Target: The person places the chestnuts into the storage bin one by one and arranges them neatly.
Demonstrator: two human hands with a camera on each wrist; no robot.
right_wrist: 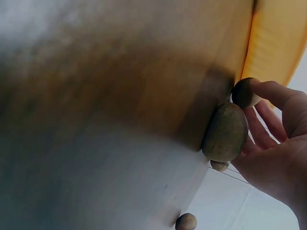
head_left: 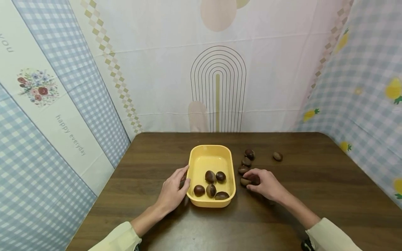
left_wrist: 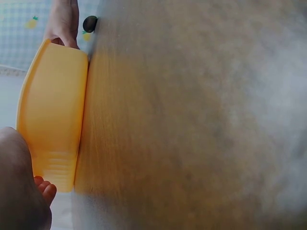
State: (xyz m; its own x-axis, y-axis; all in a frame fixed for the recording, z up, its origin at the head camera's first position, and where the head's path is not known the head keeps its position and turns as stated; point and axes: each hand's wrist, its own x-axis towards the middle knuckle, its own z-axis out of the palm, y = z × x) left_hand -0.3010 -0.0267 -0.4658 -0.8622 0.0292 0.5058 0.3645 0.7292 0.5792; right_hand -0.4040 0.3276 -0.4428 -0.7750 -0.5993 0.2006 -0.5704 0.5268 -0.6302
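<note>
Pinched chestnut [head_left: 245, 182]: just right of the yellow tray [head_left: 211, 204]; long axis seemingly crosswise, partly hidden; whether lifted, cannot tell.
Right hand [head_left: 267, 184]: the nearer one; thumb and fingers clamped on that chestnut, which lies at their tips, on the tray side.
Left hand [head_left: 172, 190]: fingers curled against the tray's left wall, thumb at rim.
Tray chestnuts [head_left: 199, 190]: five, toward near end.
Chestnut row [head_left: 246, 162]: three, just beyond right hand, on worktop [head_left: 150, 153].
</note>
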